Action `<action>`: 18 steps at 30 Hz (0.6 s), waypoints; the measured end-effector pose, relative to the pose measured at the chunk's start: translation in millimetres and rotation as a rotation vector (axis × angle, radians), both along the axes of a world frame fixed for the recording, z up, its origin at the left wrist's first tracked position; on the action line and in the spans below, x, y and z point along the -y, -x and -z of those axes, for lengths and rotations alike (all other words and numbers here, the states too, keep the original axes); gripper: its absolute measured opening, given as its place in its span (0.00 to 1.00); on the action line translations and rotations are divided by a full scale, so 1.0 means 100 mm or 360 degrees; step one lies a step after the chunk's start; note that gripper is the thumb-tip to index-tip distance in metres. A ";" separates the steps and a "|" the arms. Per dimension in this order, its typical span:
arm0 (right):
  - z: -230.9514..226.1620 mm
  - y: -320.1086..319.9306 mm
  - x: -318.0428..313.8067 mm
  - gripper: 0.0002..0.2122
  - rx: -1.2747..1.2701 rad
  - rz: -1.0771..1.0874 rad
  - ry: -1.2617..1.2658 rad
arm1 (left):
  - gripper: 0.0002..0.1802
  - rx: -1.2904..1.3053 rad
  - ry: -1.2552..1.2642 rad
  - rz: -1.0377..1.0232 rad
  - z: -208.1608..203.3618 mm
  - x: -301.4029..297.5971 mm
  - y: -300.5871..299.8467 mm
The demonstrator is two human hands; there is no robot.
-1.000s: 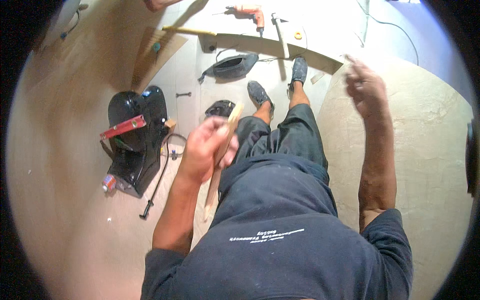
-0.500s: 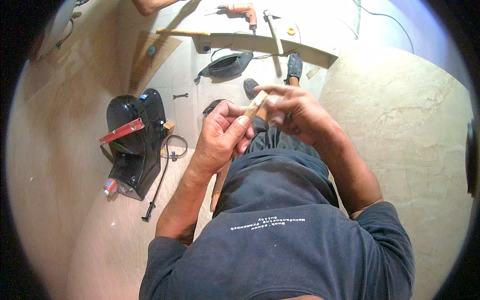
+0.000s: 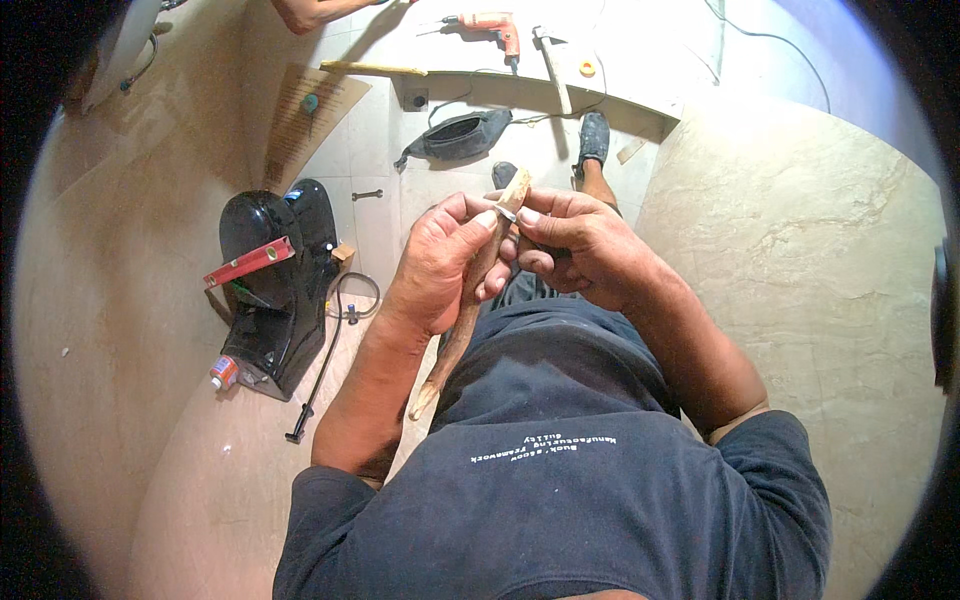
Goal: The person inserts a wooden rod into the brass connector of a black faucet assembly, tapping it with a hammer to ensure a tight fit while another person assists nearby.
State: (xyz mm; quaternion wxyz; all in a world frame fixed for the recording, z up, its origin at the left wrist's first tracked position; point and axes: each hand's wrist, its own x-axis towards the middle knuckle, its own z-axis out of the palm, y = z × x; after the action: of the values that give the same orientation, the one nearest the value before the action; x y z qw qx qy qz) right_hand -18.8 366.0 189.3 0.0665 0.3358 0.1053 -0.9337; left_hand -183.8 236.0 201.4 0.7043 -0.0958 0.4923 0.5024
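A wooden stick [image 3: 462,330] slants up in front of my body, brown along its length with pale bare wood at the top end. My left hand [image 3: 437,258] is wrapped round its upper part, the thumb lying along it. Across the stick near that pale end lies a small shiny metal blade [image 3: 506,214]. My right hand [image 3: 590,240] pinches the blade between thumb and fingers, close against the left fingertips. Its handle, if any, is hidden in the right fingers.
On the left a black toilet [image 3: 262,330] stands with a red spirit level [image 3: 247,262] across it. An orange drill [image 3: 490,32] and a hammer [image 3: 553,70] lie on the far ledge. Nearer are a black waist bag [image 3: 458,136] and a wrench [image 3: 367,195]. Another person's arm [image 3: 318,10] reaches in above.
My right hand, blurred before near the stick's tip, now brings the blade onto the wood. The stick has turned, so its lower length shows below my left hand.
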 end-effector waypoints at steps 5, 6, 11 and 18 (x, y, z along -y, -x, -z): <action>0.00 0.00 -0.11 0.14 0.0121 -0.0072 -0.0091 | 0.08 -0.0106 -0.0049 0.0078 -0.14 0.09 -0.04; 0.02 -0.03 -0.09 0.18 0.0103 -0.0069 -0.0090 | 0.08 -0.0117 -0.0042 0.0118 -0.18 0.12 -0.05; 0.50 -0.61 -0.66 0.22 0.0910 0.0294 -0.0776 | 0.09 -0.0122 0.0044 0.0118 -0.49 0.50 0.22; -0.13 -0.09 -0.10 0.22 0.0286 -0.0145 -0.0424 | 0.13 0.0167 0.0159 -0.0123 -0.02 0.25 0.05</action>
State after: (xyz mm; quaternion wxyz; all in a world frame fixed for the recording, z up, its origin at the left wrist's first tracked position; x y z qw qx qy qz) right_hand -10.0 375.6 202.7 0.0728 0.4186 0.2369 -0.8737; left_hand -188.4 210.6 203.7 0.7036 -0.1760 0.4751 0.4982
